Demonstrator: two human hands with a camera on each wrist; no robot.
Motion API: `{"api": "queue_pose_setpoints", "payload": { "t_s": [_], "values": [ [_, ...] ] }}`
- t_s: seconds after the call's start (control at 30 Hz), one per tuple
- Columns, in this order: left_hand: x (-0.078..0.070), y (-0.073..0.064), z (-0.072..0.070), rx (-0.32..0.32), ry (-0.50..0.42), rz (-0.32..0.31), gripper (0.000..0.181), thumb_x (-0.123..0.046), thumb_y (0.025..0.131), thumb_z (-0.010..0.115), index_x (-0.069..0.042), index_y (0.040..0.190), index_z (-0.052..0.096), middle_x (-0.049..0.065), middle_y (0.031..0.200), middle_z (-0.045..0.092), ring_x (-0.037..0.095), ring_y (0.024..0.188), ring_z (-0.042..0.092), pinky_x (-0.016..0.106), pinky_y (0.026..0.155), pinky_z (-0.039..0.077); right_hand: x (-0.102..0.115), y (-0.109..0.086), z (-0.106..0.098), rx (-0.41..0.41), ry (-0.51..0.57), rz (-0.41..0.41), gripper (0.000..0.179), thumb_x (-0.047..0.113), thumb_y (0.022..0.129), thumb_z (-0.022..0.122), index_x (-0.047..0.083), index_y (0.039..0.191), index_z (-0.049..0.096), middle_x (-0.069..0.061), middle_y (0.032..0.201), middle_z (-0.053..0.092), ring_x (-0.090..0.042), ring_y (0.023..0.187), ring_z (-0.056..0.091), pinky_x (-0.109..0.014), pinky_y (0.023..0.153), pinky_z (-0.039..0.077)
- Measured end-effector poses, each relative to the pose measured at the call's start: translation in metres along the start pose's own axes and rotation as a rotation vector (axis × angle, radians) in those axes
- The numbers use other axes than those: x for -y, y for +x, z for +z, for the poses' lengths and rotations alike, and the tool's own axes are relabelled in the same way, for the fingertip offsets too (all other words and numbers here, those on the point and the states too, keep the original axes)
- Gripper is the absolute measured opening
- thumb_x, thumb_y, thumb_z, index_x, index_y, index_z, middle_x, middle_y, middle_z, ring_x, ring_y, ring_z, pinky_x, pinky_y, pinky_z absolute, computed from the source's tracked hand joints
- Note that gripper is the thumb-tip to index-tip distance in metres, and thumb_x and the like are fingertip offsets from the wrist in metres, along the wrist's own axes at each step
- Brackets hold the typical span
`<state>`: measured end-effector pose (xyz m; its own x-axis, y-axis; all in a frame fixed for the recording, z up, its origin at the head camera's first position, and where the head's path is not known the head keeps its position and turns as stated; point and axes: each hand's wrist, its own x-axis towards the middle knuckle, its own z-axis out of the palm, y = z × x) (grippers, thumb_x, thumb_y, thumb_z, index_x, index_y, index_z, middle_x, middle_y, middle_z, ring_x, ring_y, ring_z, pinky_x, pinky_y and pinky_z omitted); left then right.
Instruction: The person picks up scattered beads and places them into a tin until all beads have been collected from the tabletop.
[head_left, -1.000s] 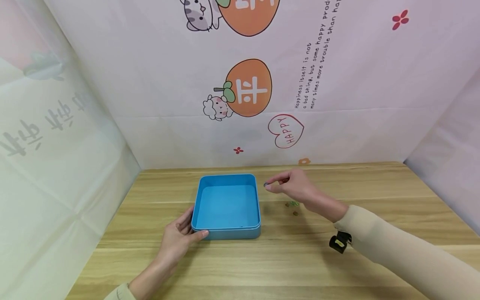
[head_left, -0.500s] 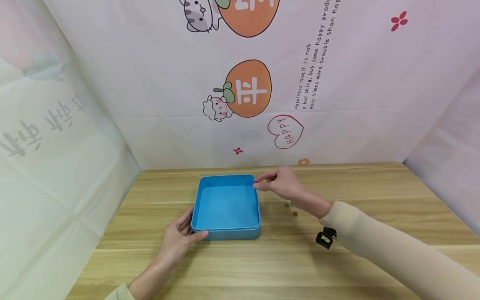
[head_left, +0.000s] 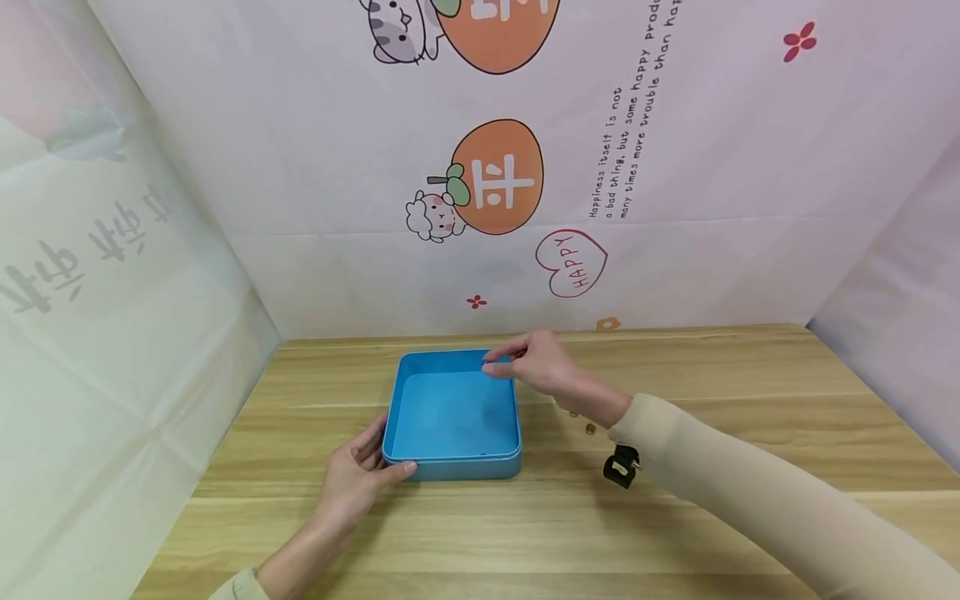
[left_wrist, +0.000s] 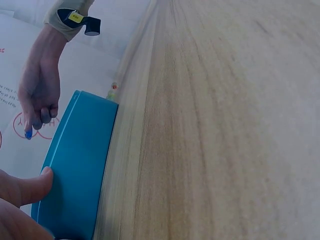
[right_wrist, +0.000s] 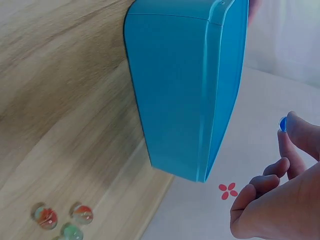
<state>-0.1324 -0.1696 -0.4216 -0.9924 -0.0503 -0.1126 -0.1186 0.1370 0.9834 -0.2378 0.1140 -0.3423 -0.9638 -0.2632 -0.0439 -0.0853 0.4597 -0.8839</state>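
The right hand (head_left: 542, 365) pinches a blue marble (right_wrist: 283, 124) between thumb and forefinger, its other fingers curled, above the far right corner of a blue box (head_left: 468, 468). The left hand (head_left: 356, 479) grips the box's near left corner, thumb on the near wall, fingers against the left side. The box stands toward the back edge of the worktop (head_left: 525, 542), left of its middle. Just beyond its right side lie two red-streaked marbles (right_wrist: 82, 214) and a green marble (right_wrist: 71, 231).

On the backdrop (head_left: 712, 275), a heart (head_left: 573, 263) reads "HAPPY", an orange fruit (head_left: 497, 177) bears "平", and slanting print (head_left: 622, 150) begins "Happiness itself is not a bad thing". The yellow label on the black wrist device (head_left: 621, 467) is too small to read.
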Motion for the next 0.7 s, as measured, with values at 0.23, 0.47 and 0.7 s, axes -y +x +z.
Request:
{"api": "queue_pose_setpoints", "payload": {
  "t_s": [0.23, 0.47, 0.7],
  "values": [
    [0.000, 0.001, -0.001, 0.000, 0.014, -0.004, 0.090, 0.000, 0.087, 0.086, 0.000, 0.162, 0.036, 0.026, 0.165, 0.032, 0.041, 0.150, 0.034, 0.043, 0.113, 0.042, 0.005, 0.008, 0.012, 0.002, 0.014, -0.016, 0.018, 0.020, 0.094, 0.083, 0.008, 0.107, 0.084, -0.007, 0.100, 0.069, -0.026, 0.092, 0.053, -0.033, 0.072, 0.042],
    [0.001, 0.002, -0.002, 0.002, 0.021, -0.001, 0.089, -0.001, 0.088, 0.085, -0.001, 0.162, 0.036, 0.025, 0.165, 0.033, 0.040, 0.150, 0.035, 0.043, 0.113, 0.043, 0.006, 0.015, 0.024, -0.003, 0.009, -0.042, 0.017, 0.018, 0.094, 0.084, 0.007, 0.107, 0.084, -0.006, 0.099, 0.068, -0.026, 0.091, 0.052, -0.035, 0.073, 0.039],
    [0.001, 0.001, -0.001, 0.005, 0.006, 0.007, 0.089, -0.001, 0.088, 0.085, 0.000, 0.162, 0.036, 0.024, 0.165, 0.034, 0.040, 0.150, 0.036, 0.043, 0.112, 0.043, 0.005, 0.022, 0.040, -0.016, -0.002, -0.063, 0.012, 0.016, 0.093, 0.084, 0.008, 0.102, 0.085, -0.004, 0.097, 0.070, -0.023, 0.084, 0.051, -0.032, 0.069, 0.038]
  ]
}}
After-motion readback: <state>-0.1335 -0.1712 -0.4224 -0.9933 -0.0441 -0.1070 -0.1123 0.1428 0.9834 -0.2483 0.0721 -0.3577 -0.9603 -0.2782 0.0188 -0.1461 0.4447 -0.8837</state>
